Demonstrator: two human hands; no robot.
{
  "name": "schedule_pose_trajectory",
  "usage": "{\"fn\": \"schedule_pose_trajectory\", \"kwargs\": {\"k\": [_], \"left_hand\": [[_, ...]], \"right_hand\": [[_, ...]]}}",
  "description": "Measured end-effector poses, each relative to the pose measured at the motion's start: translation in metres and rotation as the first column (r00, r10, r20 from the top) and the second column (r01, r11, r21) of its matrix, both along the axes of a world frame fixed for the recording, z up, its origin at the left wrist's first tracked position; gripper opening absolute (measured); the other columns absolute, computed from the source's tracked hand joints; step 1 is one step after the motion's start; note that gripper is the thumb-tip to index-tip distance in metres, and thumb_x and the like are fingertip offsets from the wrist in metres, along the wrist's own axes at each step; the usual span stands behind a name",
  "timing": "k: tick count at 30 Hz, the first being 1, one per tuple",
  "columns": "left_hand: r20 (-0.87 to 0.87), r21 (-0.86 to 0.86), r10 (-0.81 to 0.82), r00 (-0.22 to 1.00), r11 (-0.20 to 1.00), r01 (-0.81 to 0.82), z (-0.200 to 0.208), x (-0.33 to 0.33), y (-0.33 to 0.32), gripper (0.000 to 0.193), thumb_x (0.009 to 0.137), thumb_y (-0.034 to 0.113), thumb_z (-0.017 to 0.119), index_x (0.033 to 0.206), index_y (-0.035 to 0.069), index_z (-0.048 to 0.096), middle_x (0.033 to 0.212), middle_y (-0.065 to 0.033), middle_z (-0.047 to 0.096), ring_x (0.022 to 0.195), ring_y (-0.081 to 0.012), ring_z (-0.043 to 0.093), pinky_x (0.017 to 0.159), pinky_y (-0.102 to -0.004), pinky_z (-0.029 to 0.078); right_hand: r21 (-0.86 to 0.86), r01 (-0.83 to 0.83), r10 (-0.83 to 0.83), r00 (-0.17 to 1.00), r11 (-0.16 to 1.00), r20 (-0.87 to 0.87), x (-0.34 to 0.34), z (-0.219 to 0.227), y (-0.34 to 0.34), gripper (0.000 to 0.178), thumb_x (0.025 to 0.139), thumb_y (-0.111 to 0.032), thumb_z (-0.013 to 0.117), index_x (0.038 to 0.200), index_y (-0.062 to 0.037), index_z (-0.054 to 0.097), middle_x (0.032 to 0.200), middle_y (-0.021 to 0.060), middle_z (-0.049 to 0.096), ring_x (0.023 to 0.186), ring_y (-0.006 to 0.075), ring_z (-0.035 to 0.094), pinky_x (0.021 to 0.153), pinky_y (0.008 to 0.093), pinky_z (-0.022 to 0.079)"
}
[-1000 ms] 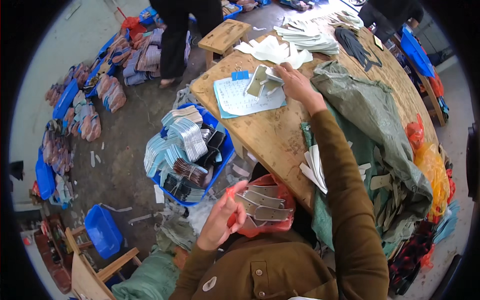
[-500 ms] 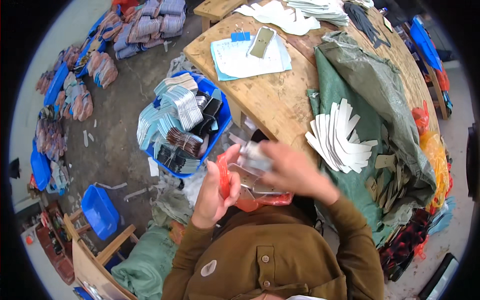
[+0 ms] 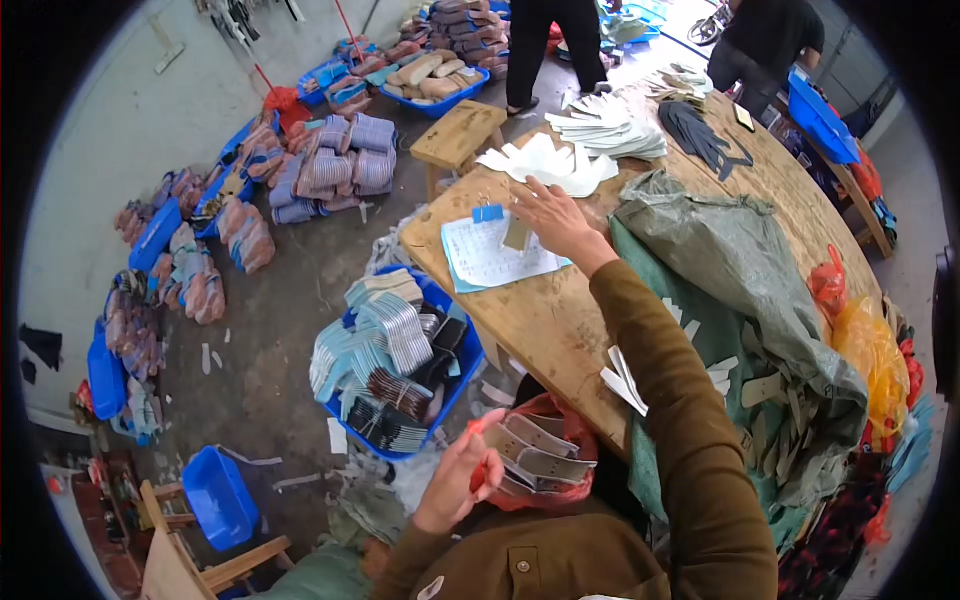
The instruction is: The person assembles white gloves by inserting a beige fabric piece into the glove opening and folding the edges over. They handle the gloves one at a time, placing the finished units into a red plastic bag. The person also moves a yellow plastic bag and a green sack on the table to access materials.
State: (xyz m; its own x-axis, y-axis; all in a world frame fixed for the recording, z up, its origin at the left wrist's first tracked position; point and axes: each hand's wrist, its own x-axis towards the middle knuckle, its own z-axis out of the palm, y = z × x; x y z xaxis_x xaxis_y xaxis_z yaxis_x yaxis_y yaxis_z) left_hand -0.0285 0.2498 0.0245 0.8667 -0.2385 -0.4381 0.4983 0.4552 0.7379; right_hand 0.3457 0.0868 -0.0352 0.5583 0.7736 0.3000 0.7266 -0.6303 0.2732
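Head view: A worn wooden table [image 3: 540,335] runs from the centre to the upper right of a workshop with a dark, scrap-strewn floor [image 3: 270,370]. Blue tubs and bundled stacks of soles [image 3: 340,165] fill the upper left; a wooden stool [image 3: 458,138] stands just beyond the table, and two people in dark clothes are at the top. White cut pieces [image 3: 550,165] and a grey-green sack [image 3: 740,250] lie on the table.

The right hand [image 3: 562,222] reaches to the table with its fingers stretched out over an olive piece [image 3: 517,237] lying on papers [image 3: 488,262]; whether they grip it cannot be seen. The left hand [image 3: 455,490], lower centre, has its fingers curled around part of a red plastic bag [image 3: 575,420].

The olive piece is flat and partly covered by the right hand. Curved, grey-tan strips [image 3: 545,466] with pale edges fill the bag.
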Motion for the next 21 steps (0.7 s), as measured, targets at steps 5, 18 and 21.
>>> {"fn": "schedule_pose_trajectory", "kwargs": {"k": [5, 18, 21], "left_hand": [[0.000, 0.035, 0.059, 0.998, 0.998, -0.058, -0.014, 0.000, 0.005, 0.074, 0.098, 0.060, 0.044, 0.148, 0.007, 0.036, 0.067, -0.0027, 0.054, 0.047, -0.0055, 0.039, 0.043, -0.0190, 0.031], [-0.012, -0.090, 0.094, 0.996, 0.991, -0.094, -0.012, 0.001, -0.005, 0.080, 0.098, 0.066, 0.032, 0.149, 0.004, 0.033, 0.063, 0.0011, 0.047, 0.044, -0.0048, 0.034, 0.043, -0.0183, 0.027], [0.004, -0.023, 0.037, 0.999, 0.999, -0.037, -0.008, -0.007, -0.001, 0.078, 0.099, 0.064, 0.034, 0.147, 0.003, 0.035, 0.061, 0.0017, 0.046, 0.045, -0.0041, 0.034, 0.043, -0.0182, 0.027]], "right_hand": [[-0.161, 0.028, -0.012, 0.995, 0.987, 0.099, 0.004, -0.021, -0.009, 0.023, 0.091, -0.021, 0.051, 0.111, -0.0199, 0.062, 0.102, -0.0021, 0.066, 0.104, 0.0235, 0.064, 0.090, 0.0407, 0.046], [0.514, 0.134, 0.292, 0.691, 0.848, -0.661, -0.313, 0.017, -0.037, 0.044, 0.088, -0.024, 0.067, 0.126, -0.0063, 0.054, 0.103, 0.0181, 0.062, 0.091, 0.0333, 0.063, 0.075, 0.0391, 0.052], [0.566, 0.439, 0.109, 0.716, 0.698, -0.690, -0.324, 0.010, -0.077, 0.036, 0.090, -0.021, 0.062, 0.124, -0.0099, 0.055, 0.098, 0.0168, 0.064, 0.087, 0.0321, 0.066, 0.072, 0.0423, 0.054]]}}
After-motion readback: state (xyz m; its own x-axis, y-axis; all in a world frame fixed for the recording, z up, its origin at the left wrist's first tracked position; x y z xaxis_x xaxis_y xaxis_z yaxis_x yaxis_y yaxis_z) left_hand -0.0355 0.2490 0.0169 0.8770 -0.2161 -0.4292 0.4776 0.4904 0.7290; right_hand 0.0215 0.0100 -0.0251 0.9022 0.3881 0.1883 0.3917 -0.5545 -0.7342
